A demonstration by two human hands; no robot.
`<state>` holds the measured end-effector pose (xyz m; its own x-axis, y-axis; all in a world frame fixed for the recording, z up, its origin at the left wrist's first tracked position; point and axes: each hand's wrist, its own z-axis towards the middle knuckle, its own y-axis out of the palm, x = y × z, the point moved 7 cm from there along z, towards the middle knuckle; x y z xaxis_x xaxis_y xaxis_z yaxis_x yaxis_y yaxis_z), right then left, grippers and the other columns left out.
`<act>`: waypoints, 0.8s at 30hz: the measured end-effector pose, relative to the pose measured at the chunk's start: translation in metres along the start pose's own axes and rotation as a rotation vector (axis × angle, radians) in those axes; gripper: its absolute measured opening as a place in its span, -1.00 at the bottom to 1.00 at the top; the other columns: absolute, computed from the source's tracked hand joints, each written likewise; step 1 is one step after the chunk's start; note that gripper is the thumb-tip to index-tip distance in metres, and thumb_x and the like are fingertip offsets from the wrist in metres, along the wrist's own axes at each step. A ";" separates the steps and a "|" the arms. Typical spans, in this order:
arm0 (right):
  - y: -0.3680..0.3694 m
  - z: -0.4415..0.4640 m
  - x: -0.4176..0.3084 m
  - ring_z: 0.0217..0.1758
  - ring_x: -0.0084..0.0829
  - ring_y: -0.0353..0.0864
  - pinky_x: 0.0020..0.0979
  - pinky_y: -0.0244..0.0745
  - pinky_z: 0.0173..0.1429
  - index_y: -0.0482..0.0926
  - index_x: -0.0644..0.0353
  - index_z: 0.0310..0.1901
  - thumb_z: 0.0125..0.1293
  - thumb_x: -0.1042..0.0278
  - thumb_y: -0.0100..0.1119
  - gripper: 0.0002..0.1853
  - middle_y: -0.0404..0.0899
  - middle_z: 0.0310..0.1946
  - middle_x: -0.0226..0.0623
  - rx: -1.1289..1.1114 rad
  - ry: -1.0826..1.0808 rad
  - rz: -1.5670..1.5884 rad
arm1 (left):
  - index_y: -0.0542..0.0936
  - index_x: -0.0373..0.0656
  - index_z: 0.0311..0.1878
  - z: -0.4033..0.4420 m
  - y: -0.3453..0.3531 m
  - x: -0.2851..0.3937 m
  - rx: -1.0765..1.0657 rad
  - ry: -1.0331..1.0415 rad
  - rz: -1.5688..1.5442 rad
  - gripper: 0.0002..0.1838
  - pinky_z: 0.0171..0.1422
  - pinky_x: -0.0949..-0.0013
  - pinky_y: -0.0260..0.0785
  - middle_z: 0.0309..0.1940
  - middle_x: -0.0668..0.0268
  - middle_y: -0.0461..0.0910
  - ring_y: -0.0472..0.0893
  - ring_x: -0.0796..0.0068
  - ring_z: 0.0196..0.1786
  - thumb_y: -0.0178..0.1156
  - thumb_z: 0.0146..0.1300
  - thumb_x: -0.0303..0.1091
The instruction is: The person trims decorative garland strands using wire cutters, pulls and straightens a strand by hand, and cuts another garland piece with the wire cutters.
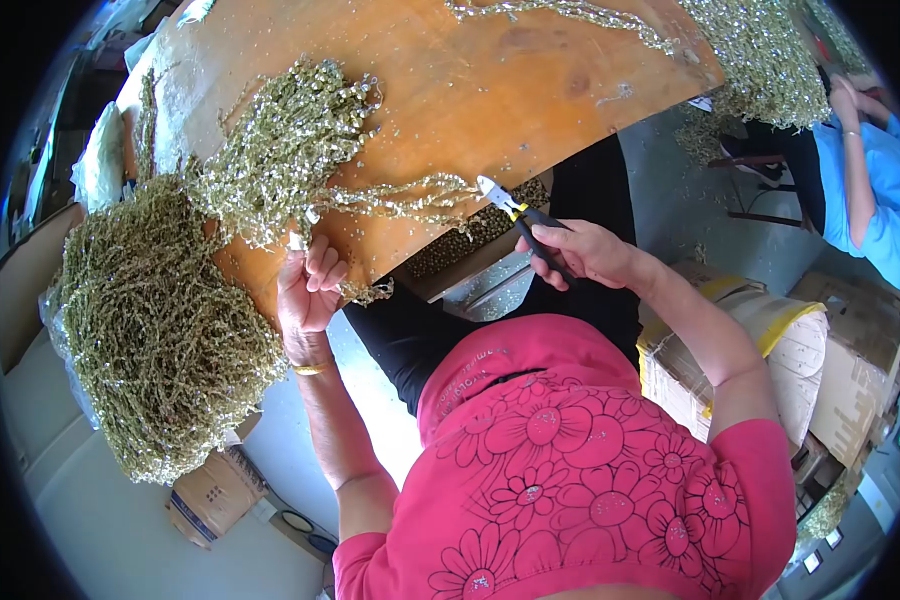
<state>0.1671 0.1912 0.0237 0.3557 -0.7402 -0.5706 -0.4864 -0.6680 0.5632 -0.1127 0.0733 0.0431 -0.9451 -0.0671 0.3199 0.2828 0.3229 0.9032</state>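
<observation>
My right hand is closed around the black handles of diagonal cutting pliers. The metal jaws point up and left, near the end of a few glittery gold strands that stretch across the table edge. With its fingers curled, my left hand grips the lower end of a bunch of glittery gold strands, where a small white piece shows at the fingertips. The bunch lies on the orange-brown table. A larger heap of similar strands hangs over the table's left side.
Beneath the table edge is a tray of small gold beads. Cardboard boxes stand at the right, another box at lower left. More gold strands hang at upper right, beside a person in a blue shirt.
</observation>
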 end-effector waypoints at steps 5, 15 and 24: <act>-0.014 -0.013 -0.013 -0.61 -0.66 0.36 -0.60 0.28 -0.53 0.42 0.22 -0.18 0.35 0.05 0.01 -0.66 0.42 -0.56 -0.46 0.315 -0.249 -0.265 | 0.34 -0.23 -0.47 0.001 -0.002 0.005 0.036 0.029 0.026 -0.76 -0.44 0.55 0.10 -0.58 0.41 0.23 0.16 0.67 -0.61 -0.01 0.33 -0.37; 0.016 -0.040 -0.025 -0.23 -0.67 0.43 -0.58 0.37 -0.09 0.43 0.24 0.01 0.24 0.45 0.15 -0.69 0.45 -0.32 -0.46 0.478 -0.632 -0.628 | 0.41 -0.24 -0.19 0.000 0.004 -0.003 0.022 0.027 0.008 -0.82 -0.33 0.52 0.14 -0.50 0.41 0.31 0.20 0.67 -0.52 0.06 0.29 -0.31; 0.124 0.049 -0.013 0.17 -0.43 0.40 -0.38 0.24 0.25 0.26 0.26 0.14 0.15 0.36 0.30 -0.43 0.44 -0.03 -0.28 0.053 -0.707 -0.384 | 0.39 -0.30 -0.13 0.006 0.088 -0.037 -0.108 -0.046 -0.141 -0.82 -0.26 0.51 0.20 -0.43 0.40 0.33 0.25 0.66 -0.47 -0.02 0.29 -0.38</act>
<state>0.0627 0.1217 0.0715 -0.0749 -0.2240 -0.9717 -0.4763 -0.8481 0.2322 -0.0544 0.1097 0.1089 -0.9825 -0.0605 0.1764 0.1602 0.2100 0.9645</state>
